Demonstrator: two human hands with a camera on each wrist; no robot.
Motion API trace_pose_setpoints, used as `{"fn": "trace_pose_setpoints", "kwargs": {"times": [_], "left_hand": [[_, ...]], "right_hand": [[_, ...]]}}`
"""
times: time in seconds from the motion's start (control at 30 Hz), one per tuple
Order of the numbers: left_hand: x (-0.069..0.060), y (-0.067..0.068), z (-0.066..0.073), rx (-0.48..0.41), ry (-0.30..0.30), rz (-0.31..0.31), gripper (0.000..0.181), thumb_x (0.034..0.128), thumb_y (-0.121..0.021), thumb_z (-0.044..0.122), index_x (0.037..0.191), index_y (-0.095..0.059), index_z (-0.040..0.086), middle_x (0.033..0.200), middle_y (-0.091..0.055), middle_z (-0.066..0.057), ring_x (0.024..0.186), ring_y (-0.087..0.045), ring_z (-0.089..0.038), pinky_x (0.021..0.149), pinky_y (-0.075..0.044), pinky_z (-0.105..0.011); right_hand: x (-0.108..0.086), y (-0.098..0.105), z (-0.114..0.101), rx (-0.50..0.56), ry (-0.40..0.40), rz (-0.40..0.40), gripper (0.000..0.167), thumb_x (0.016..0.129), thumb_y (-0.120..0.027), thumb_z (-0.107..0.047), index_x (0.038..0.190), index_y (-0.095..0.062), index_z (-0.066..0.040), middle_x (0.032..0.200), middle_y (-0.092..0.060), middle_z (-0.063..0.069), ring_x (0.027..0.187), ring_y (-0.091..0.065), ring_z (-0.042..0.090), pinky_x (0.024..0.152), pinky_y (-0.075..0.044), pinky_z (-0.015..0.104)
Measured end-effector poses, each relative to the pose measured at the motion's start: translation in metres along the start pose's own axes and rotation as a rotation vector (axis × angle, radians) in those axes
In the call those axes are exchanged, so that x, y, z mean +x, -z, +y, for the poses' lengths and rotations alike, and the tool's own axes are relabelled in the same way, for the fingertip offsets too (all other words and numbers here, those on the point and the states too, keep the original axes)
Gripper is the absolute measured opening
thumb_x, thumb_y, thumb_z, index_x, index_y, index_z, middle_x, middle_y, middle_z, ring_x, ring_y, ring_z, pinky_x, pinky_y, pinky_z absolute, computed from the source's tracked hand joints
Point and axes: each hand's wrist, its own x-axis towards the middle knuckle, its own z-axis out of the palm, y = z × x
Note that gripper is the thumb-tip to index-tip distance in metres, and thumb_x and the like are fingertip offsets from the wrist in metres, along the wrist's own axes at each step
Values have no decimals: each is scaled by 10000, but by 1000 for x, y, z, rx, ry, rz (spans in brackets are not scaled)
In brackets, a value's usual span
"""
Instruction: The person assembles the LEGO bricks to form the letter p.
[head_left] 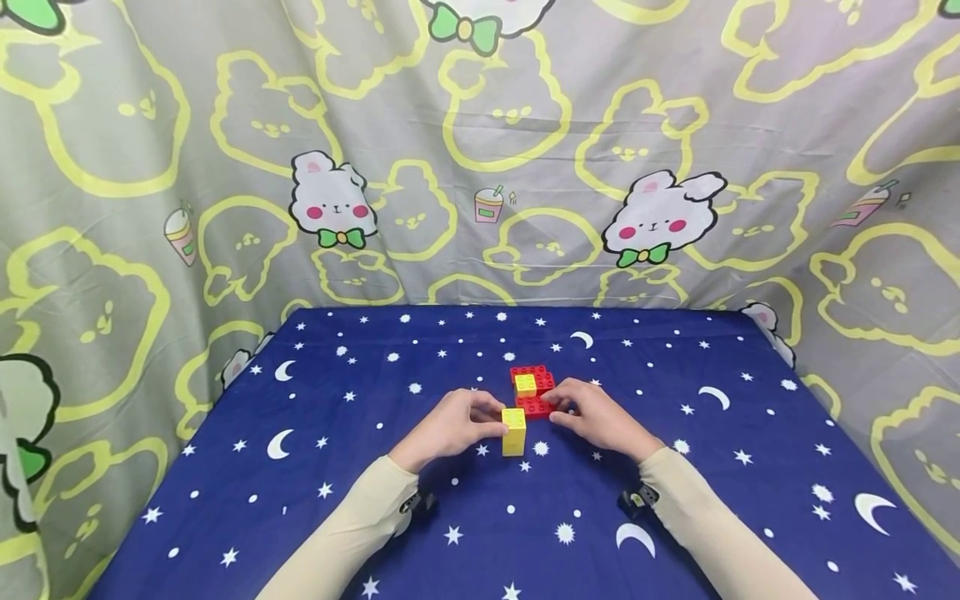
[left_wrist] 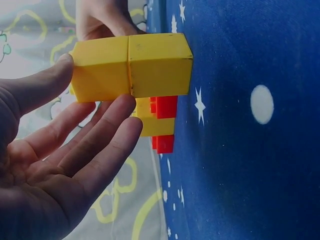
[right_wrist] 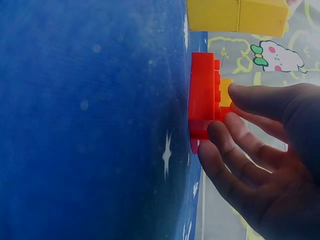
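The left hand pinches an upright yellow plastic two-block stack; the right hand, fingers loosely parted, hovers against red studded plastic bricks, contact unclear.

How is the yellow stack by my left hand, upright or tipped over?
Upright. In the head view, the yellow stack at your left hand has its studded end facing up and its long sides vertical.
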Motion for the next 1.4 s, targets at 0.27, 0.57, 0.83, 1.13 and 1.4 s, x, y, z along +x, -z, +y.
{"fn": "trace_pose_setpoints", "kwargs": {"times": [0.27,0.57,0.83,1.13,1.4], "left_hand": [[-1,0,0,-6,11,3,296,899,-808,237,1131,-741,66,1097,-748,-72,976,-727,-200,859,-601,-382],[-1,-6,-6,-16,23,-3,308,890,-816,245,1135,-742,74,1114,-739,-63,975,-724,-199,858,-605,-385],[0,-6,-5,-13,4,-1,300,888,-819,241,1123,-744,70,1110,-738,-69,959,-725,-196,844,-606,-374],[1,-4,-4,-16,-4,0,288,892,-814,229,1119,-745,66,1113,-735,-79,949,-723,-186,821,-605,-356],[1,-2,-4,-16,-19,3,279,898,-808,224,1121,-745,69,1119,-732,-65,951,-730,-181,819,-605,-347]], "right_hand": [[0,-1,-1,-23,-12,-18,240,930,-760,-136,1161,-754,-74,1030,-666,1,857,-592,105,806,-534,340],[-4,-2,3,-31,-6,-21,185,929,-758,-139,1103,-762,-77,991,-655,-25,838,-586,97,770,-523,303],[-5,0,5,-17,-19,-12,116,907,-787,-150,1009,-748,-109,955,-608,-21,827,-576,127,743,-503,289],[1,6,5,-34,-28,1,141,886,-812,-176,990,-723,-140,983,-665,-24,883,-611,172,825,-528,389],[8,5,-2,-56,-13,-15,271,883,-816,-197,1107,-721,-79,1013,-712,2,915,-644,157,871,-548,423]]}}
